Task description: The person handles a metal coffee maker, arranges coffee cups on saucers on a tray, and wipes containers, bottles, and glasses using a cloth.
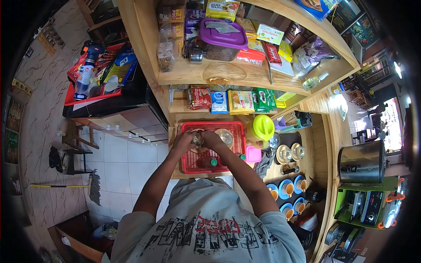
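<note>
Left hand [183, 141] and right hand [211, 140] both grasping a clear glass [197, 140] over the red plastic basket [183, 163]. Second glass [225, 138] just beside right hand. Green-capped bottle [209, 162] nearer the body. Shelves above: green "MILO" sachets [264, 100], yellow "JAHE WANG…" box [222, 9], "POCI" box [171, 14].

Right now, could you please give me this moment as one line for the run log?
left hand + right hand: both on clear round glass | above red plastic tray | green-capped bottle in tray
</note>
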The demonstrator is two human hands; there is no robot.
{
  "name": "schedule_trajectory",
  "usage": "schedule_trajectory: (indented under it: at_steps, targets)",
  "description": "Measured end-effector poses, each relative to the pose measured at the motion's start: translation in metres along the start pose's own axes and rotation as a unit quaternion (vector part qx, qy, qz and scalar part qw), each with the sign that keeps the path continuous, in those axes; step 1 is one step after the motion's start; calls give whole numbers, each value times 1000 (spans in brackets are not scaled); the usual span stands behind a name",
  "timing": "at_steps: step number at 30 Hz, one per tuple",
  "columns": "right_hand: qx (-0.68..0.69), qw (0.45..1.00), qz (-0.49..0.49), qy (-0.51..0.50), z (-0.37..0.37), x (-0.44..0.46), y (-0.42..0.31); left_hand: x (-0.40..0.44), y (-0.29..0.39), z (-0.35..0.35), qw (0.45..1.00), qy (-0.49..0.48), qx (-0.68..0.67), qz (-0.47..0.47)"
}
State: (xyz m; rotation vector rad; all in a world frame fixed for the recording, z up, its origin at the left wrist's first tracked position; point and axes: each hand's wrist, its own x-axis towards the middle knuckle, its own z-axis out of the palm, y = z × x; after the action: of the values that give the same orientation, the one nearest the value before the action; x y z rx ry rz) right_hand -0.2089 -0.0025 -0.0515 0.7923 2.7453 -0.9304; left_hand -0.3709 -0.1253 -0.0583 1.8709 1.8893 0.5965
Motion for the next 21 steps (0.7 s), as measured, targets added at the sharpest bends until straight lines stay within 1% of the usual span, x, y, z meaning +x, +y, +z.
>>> schedule_trajectory:
  at_steps: [2,4,5,7,8,10,13,15,17,18,19,20,21]
  targets:
    - [2,1000,1,6,-1,0,-1,0,4,-5,1000,-3,1,-4]
    - [-8,999,11,-31,4,7,6,0,-5,3,1000,9,7,7]
    - [-8,999,12,-30,8,9,9,0,-9,7,1000,20,12,19]
    - [-3,1000,-8,5,13,13,16,0,-13,11,1000,21,10,17]
    - [-3,1000,-8,6,15,15,19,1,-15,12,1000,23,7,13]
    - [-6,999,12,-36,15,17,18,2,-10,4,1000,8,0,3]
    - [-5,998,31,-60,11,16,16,5,-3,-3,1000,-17,7,-10]
    - [-7,999,33,-38,6,9,13,7,2,-7,999,-27,24,-13]
    - [-10,999,36,-16,-4,1,14,8,10,-8,1000,-3,24,-20]
    - [2,1000,-9,-8,-11,-4,21,9,8,-5,1000,-5,25,-18]
    - [12,998,-54,1,-20,-9,28,13,5,-1,1000,20,6,11]
    - [13,999,-51,3,-27,-17,36,15,2,5,998,44,-14,39]
    - [15,1000,-12,7,-35,-26,43,18,4,5,998,41,-15,40]
